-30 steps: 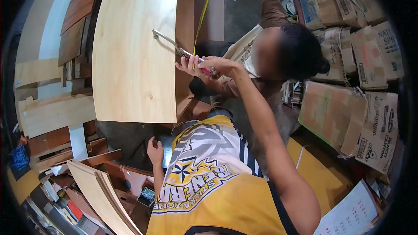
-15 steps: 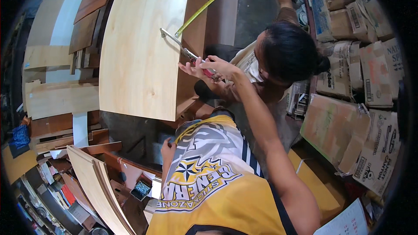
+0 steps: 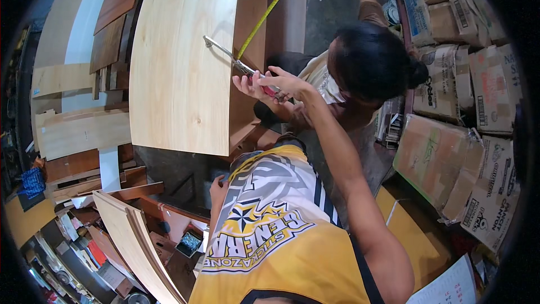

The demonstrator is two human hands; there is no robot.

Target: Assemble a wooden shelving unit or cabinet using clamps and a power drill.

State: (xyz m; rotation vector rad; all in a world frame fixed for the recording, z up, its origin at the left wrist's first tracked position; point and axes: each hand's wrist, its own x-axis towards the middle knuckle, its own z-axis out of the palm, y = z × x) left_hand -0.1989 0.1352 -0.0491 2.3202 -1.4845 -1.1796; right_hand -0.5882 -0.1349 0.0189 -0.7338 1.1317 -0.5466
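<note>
My right hand (image 3: 289, 85) is closed on the handle end of a metal clamp (image 3: 243, 67) with red on its grip. Its long arm ends in a round pad lying over a pale wooden panel (image 3: 180, 73). Other fingers (image 3: 250, 85) show under the handle, apparently the co-worker's; the overlap hides part of the grip. A yellow measuring tape blade (image 3: 270, 10) runs from beside the clamp toward the top edge. By my waist, my left hand (image 3: 218, 190) hangs with loosely bent fingers, apart and empty, partly hidden by my shirt.
A co-worker (image 3: 371, 65) crouches beside the panel, one arm stretched toward the top. Cardboard boxes (image 3: 439, 163) are stacked at the right. Wooden boards (image 3: 84, 135) lie at the left, and more planks (image 3: 132, 236) lean at the lower left.
The view has shifted slightly. The tape blade now meets the panel's edge closer to the clamp's body, farther from its pad. My right hand keeps its hold on the clamp.
</note>
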